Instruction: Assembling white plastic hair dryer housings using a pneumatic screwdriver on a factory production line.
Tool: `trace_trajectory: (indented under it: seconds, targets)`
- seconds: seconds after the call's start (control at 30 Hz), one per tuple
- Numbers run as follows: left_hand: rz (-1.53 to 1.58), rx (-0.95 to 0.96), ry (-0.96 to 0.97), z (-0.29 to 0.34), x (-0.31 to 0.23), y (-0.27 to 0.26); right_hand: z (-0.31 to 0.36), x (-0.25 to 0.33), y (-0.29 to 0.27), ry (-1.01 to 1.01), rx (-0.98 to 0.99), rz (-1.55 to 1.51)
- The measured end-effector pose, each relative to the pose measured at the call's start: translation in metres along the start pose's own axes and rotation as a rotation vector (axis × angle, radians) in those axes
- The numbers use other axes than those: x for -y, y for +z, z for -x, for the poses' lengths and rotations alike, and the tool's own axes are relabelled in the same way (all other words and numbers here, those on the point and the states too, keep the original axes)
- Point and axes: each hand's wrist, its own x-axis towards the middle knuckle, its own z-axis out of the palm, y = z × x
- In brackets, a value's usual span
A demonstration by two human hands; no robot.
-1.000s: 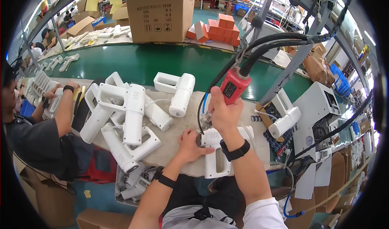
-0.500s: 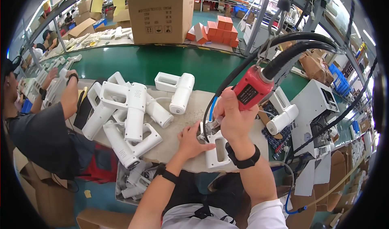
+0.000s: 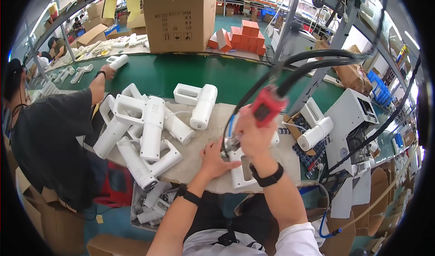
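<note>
The right hand has its grip closed around a red tool, blurred, right of the frame's centre; thick black hoses run from the tool toward the upper right. Below it, at lower centre, a white handled housing lies on the worktop, partly hidden by the hands and tool. The left hand is at its left side, thumb stretched toward the handle; whether that grip clasps the housing or only rests against it, I cannot tell.

Left of centre lies a pile of white housings, with a single housing near it, just above centre. A grey machine stands at right. In the upper left, a co-worker's hand holds another white housing over a green surface.
</note>
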Motion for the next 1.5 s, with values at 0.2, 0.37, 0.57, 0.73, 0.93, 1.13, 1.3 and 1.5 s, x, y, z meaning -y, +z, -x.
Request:
trace_trajectory:
  seconds: [0.2, 0.37, 0.57, 0.73, 0.93, 1.13, 1.3, 1.5]
  targets:
    - [-0.061, -0.095, -0.034, 0.002, -0.005, 0.0, -0.007, 0.044, -0.012, -0.052, 0.018, 0.015]
    - [-0.058, -0.083, -0.029, 0.0, -0.008, 0.0, -0.005, 0.025, -0.015, 0.026, -0.06, 0.016]
    - [0.009, -0.094, 0.012, 0.007, -0.002, -0.01, 0.004, -0.022, -0.003, 0.058, -0.029, 0.102]
    - [0.017, -0.186, 0.017, 0.022, -0.029, 0.037, 0.004, 0.004, -0.02, 0.08, -0.228, -0.081]
    - [0.11, -0.234, -0.002, 0.0, -0.025, 0.027, 0.002, 0.074, -0.058, -0.088, -0.281, -0.049]
    - [0.049, -0.294, 0.063, -0.019, -0.01, 0.03, 0.016, 0.072, -0.066, -0.068, -0.252, 0.069]
    - [0.117, -0.303, 0.071, -0.018, -0.011, 0.025, 0.019, 0.07, -0.061, -0.015, -0.252, 0.027]
    - [0.09, -0.295, 0.068, -0.02, -0.012, 0.032, 0.02, 0.062, -0.076, -0.03, -0.165, -0.027]
